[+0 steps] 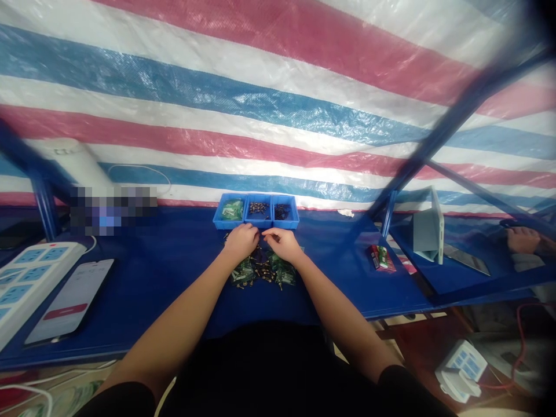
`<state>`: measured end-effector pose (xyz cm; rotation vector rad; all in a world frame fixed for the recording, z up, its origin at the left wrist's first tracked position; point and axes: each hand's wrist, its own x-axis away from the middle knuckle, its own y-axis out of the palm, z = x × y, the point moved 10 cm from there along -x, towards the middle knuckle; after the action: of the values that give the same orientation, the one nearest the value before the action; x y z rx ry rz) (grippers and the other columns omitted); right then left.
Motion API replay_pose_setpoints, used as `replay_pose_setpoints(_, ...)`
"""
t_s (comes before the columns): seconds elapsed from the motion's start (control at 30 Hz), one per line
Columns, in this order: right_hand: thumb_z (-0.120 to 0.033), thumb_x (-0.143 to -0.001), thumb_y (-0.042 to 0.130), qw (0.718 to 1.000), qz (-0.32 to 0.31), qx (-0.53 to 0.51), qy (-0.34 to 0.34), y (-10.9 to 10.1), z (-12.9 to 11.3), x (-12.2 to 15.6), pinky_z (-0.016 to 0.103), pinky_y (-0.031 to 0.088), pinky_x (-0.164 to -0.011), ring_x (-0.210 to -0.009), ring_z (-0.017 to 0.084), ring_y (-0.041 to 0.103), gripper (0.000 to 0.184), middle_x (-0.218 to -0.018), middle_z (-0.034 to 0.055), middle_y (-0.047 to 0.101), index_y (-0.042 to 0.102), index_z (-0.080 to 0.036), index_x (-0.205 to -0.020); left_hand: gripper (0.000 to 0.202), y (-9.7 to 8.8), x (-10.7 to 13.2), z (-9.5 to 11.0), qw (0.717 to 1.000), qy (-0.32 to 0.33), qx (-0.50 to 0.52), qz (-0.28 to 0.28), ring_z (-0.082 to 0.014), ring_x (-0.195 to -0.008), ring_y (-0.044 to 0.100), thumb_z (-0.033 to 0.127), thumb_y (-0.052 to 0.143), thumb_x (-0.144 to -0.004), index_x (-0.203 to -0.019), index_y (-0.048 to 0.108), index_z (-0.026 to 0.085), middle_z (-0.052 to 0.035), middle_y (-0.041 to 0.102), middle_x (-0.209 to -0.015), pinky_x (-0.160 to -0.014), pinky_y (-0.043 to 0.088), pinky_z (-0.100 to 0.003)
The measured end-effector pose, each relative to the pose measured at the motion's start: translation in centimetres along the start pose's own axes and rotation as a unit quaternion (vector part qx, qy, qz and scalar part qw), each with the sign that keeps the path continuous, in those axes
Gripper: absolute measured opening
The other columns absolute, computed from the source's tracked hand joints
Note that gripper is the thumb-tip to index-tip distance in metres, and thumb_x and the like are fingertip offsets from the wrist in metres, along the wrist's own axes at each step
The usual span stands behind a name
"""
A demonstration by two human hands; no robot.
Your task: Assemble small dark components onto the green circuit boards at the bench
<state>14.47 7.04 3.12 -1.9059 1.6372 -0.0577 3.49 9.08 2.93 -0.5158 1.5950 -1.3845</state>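
Observation:
My left hand (243, 240) is curled with its fingers together, just in front of the blue bins. Facing it, my right hand (283, 243) is in a pinch, its fingertips almost meeting the left ones. Whatever either holds is too small to make out. Below them lies a mixed pile of brass-coloured and dark screws (263, 270), with small green packets (244, 273) among it. Just beyond my fingers stand the left bin (228, 225) with green and white pieces, the middle bin (259, 223) with brownish screws, and the right bin (286, 224) with dark screws.
On the blue table (165, 278), a phone (72, 298) and a white power strip (37, 272) lie at left. To the right are a small red box (380, 258), a blue frame post (388, 214) and a propped tablet (428, 231). Another person's hand (523, 239) shows far right.

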Motion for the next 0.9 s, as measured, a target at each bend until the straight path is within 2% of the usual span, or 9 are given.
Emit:
replay_pose_setpoints(0.4,-0.023,-0.086,0.052,1.0,0.001,-0.004,-0.009,0.15,0.32,0.05,0.03,0.054,-0.077,-0.077,0.016,0.068,0.025,-0.089,0.0038,0.073,0.07,-0.021,-0.102,0.024,0.36,-0.16,0.09,0.998,0.014,0.062,-0.005,-0.0227,-0.081,0.061,0.018,0.043,-0.089,-0.092,0.067,0.018,-0.0086,0.066,-0.083,-0.072,0.043,-0.032)
replay_pose_setpoints(0.7,-0.024,-0.085,0.053,1.0,0.0,0.002,0.0,0.05,0.24,0.06,0.032,0.055,-0.079,-0.079,0.018,0.068,0.024,-0.091,0.0034,0.073,0.071,-0.023,-0.102,0.017,-0.52,0.14,0.51,0.998,0.005,0.055,-0.017,-0.0235,-0.078,0.061,0.02,0.049,-0.083,-0.089,0.065,0.02,-0.008,0.066,-0.078,-0.067,0.043,-0.031)
replay_pose_setpoints(0.9,-0.024,-0.086,0.053,1.0,-0.008,-0.001,-0.001,0.16,0.16,0.06,0.031,0.054,-0.077,-0.079,0.018,0.068,0.024,-0.09,0.0031,0.073,0.071,-0.023,-0.102,0.022,-0.1,-0.01,0.5,0.997,0.021,0.063,-0.035,-0.0228,-0.08,0.062,0.016,0.044,-0.085,-0.092,0.064,0.019,-0.0084,0.066,-0.081,-0.066,0.043,-0.03)
